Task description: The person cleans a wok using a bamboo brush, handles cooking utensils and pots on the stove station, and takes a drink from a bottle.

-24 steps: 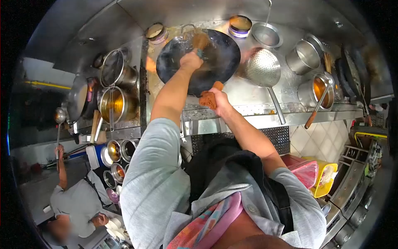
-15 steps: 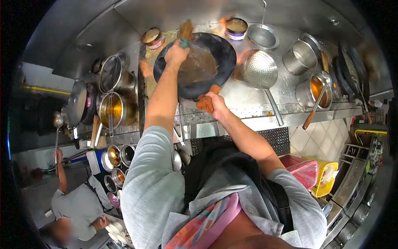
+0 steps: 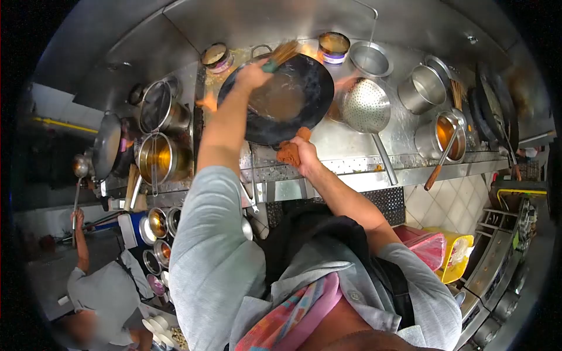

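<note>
A wok brush (image 3: 285, 52) with straw-coloured bristles and a green handle is gripped in my left hand (image 3: 252, 76), over the far left rim of a large dark wok (image 3: 317, 88). Its bristles point up and to the right, across the far rim. Brownish liquid (image 3: 278, 99) lies in the bottom of the wok. At the near rim, my right hand (image 3: 306, 155) is closed around a folded rust-orange cloth (image 3: 288, 153). The cloth touches the rim, and whatever part of the wok lies under it is hidden.
Flames (image 3: 208, 101) show beside the wok. To its right lie a perforated ladle (image 3: 366, 105) and steel pots (image 3: 422, 89). Two tins (image 3: 333, 47) (image 3: 215, 57) stand behind. Oil pots (image 3: 157, 157) stand left; a co-worker (image 3: 105, 292) holds a ladle (image 3: 81, 167) at lower left.
The brush has swung from pointing upward to leaning right over the far rim. The wok has tilted, and its far loop handle now shows. My right hand keeps the cloth at the near rim.
</note>
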### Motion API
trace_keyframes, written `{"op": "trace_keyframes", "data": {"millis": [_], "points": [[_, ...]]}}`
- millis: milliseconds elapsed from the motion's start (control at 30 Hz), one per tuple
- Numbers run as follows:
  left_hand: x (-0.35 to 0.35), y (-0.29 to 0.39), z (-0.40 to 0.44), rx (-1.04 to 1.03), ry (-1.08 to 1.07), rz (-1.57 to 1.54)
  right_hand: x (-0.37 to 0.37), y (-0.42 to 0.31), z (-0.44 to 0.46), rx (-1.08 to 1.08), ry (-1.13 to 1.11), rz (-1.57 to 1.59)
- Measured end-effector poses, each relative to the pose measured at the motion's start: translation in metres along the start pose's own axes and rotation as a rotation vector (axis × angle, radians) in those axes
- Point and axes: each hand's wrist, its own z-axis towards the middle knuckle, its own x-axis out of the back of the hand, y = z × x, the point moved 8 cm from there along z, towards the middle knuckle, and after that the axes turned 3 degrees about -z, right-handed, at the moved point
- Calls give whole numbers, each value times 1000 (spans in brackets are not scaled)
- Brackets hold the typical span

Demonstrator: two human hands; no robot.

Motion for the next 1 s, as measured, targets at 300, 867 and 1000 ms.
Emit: {"op": "trace_keyframes", "data": {"millis": [300, 867, 1000], "points": [[119, -29, 18, 129, 40, 30, 5, -4, 9, 87, 42, 42], [45, -31, -82, 169, 31, 26, 9, 3, 20, -4, 8, 62], [80, -7, -146, 200, 46, -95, 11, -3, 5, 35, -39, 90]]}}
